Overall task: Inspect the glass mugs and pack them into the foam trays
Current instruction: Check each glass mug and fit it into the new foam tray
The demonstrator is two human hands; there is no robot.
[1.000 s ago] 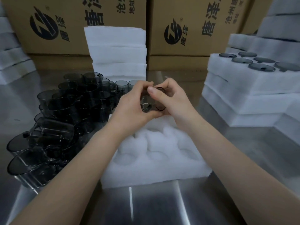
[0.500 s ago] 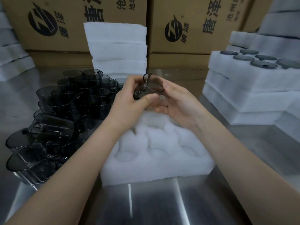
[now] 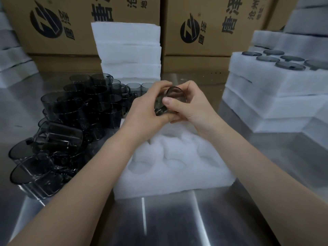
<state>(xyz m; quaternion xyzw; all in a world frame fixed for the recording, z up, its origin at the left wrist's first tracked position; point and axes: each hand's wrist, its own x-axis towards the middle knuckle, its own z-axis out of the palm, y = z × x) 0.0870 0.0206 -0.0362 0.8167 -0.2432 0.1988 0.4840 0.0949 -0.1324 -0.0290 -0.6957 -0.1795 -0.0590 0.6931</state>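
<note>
Both hands hold one smoky grey glass mug in the air above the far end of a white foam tray. My left hand grips its left side and base. My right hand curls round its right side, thumb across the front. The mug is tilted, its mouth turned up and away from me. The tray's round pockets that I can see hold nothing. A pile of the same grey mugs sits on the steel table to the left, some upright, some on their sides.
A stack of white foam sheets stands behind the mug pile. At the right are stacked foam trays, the top one filled with mugs. Cardboard boxes line the back. More foam lies at the far left.
The mug has been turned in my hands: its open mouth faced up and right half a second ago, and it now sits lower with my right thumb across its front.
</note>
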